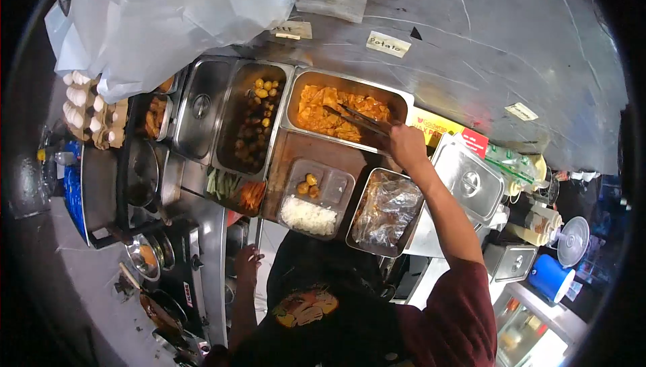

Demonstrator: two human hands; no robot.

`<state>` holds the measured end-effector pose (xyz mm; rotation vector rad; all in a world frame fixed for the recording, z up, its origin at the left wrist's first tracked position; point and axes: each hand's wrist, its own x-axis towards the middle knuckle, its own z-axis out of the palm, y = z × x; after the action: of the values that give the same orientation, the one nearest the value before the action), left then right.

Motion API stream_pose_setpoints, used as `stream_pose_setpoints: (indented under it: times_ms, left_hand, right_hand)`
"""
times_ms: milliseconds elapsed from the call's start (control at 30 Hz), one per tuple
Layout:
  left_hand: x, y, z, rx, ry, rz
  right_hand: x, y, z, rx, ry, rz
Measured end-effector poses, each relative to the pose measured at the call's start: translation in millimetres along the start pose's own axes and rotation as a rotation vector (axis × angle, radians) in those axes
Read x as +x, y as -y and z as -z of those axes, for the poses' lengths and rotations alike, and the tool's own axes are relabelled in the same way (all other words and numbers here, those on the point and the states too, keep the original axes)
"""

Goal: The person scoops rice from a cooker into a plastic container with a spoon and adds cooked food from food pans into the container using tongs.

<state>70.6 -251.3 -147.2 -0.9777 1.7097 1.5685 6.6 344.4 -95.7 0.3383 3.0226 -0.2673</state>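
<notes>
My right hand [408,146] is closed round a pair of tongs [360,119]. Their tips reach into a steel pan of orange-sauced food [323,108]. Low at my left side, my left hand [247,264] hangs with loosely bent, parted fingers and holds nothing that I can see. In front of my body, a clear compartment tray [345,190] rests on a wooden board [286,158]. White rice [307,217] fills its near compartment, and a few small yellow-brown potatoes [308,186] lie in another.
A pan of small potatoes in dark sauce [250,121] adjoins a lidded pan [202,106]. Cut vegetables [235,190] sit nearer. A plastic-covered pan [387,212] stands right of the tray, beside a loose steel lid [469,180]. Eggs [91,108] and a stove [185,259] are left.
</notes>
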Motion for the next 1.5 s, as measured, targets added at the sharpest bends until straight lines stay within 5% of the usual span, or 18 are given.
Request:
stream_pose_setpoints:
  times_ms: [200, 267, 367, 467, 867, 1333, 1500]
  left_hand:
    - [-1, 83, 63, -0.121, -0.112, 0.004]
    - [5, 112, 79, -0.062, 0.043, -0.054]
    - [8, 120, 94, -0.027, 0.088, 0.238]
    - [19, 118, 90, 0.086, 0.086, 0.344]
    - [88, 69, 68, 0.205, 0.201, 0.082]
    - [80, 109, 123, 0.280, 0.190, 0.146]
    - [93, 109, 122, 0.316, 0.172, 0.189]
  right_hand:
    - [-34, 18, 39, 0.172, -0.079, -0.096]
    - [-45, 25, 51, 0.157, -0.085, -0.121]
    - [-61, 23, 57, 0.240, -0.088, -0.155]
    - [-74, 25, 57, 0.285, -0.089, -0.219]
    - [-94, 51, 59, 0.326, -0.114, -0.284]
    - [-131, 100, 85, 0.426, -0.180, -0.270]
    - [-175, 149, 94, 0.491, -0.048, -0.371]
